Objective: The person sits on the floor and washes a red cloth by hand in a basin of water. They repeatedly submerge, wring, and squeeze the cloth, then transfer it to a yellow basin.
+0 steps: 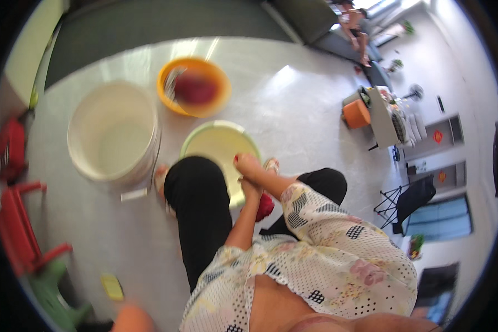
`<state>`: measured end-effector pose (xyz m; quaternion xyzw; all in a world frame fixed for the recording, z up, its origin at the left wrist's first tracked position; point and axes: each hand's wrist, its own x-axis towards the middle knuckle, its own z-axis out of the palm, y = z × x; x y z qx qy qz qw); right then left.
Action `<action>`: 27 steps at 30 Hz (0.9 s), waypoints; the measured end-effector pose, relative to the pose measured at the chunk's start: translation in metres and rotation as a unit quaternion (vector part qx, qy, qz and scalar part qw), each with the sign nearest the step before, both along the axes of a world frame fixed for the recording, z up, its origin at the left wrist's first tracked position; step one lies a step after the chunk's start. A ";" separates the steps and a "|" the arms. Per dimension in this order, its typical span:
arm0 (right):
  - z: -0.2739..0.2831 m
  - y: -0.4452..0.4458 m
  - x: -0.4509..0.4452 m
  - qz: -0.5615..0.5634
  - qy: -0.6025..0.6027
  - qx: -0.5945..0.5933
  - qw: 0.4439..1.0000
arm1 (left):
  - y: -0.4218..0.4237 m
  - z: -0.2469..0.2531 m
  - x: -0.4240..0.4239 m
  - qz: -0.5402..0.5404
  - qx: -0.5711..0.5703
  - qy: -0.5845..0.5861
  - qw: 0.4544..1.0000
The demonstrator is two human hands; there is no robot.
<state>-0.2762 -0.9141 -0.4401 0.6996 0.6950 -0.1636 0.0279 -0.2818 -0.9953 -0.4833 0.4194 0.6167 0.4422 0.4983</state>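
Before me on the floor stands a pale yellow basin with a green rim (220, 139). My right hand (249, 166) reaches over its near right part, fingers curled, with a small red spot at the fingertips. Just below it, touching or nearly so, is my left hand (251, 187); what either holds is hidden. Dark red cloth (265, 206) shows between my forearms, beside the basin's near edge. Beyond stands an orange basin (166, 101) holding blurred dark red material (196, 88) and something greyish. To the left is a large whitish bucket (114, 130).
My black-clad knees flank the yellow basin. A red plastic chair (20, 228), a green plastic seat (56, 294) and a yellow object (112, 287) are at left. At right are an orange stool (356, 114) and a black folding chair (415, 197). A person (357, 31) sits far back.
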 end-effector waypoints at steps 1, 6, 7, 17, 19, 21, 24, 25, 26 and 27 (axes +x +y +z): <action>0.005 0.002 0.001 -0.018 0.021 0.017 0.999 | 0.005 -0.004 -0.002 -0.034 -0.032 -0.001 0.999; 0.037 0.009 0.010 -0.088 0.139 0.053 0.985 | 0.010 0.038 -0.024 -0.014 -0.103 -0.031 0.994; 0.058 0.004 0.010 -0.091 0.161 0.015 0.983 | 0.006 0.055 -0.033 -0.019 -0.072 0.004 0.997; 0.140 -0.044 0.054 0.090 0.398 0.115 0.906 | 0.002 0.132 -0.067 -0.092 -0.026 -0.435 0.895; 0.158 -0.054 0.058 0.099 0.392 0.137 0.904 | 0.001 0.148 -0.081 -0.154 -0.077 -0.463 0.869; 0.180 -0.064 0.055 0.089 0.407 0.167 0.894 | -0.005 0.162 -0.090 -0.185 -0.102 -0.480 0.851; 0.183 -0.060 0.068 0.067 0.464 0.185 0.864 | -0.011 0.154 -0.090 -0.258 -0.142 -0.522 0.801; 0.185 -0.058 0.066 0.065 0.491 0.210 0.843 | -0.014 0.155 -0.091 -0.296 -0.142 -0.542 0.774; 0.188 -0.056 0.064 0.095 0.470 0.235 0.845 | -0.018 0.157 -0.092 -0.291 -0.150 -0.579 0.747; 0.194 -0.055 0.062 0.124 0.446 0.259 0.848 | -0.023 0.170 -0.092 -0.285 -0.157 -0.618 0.716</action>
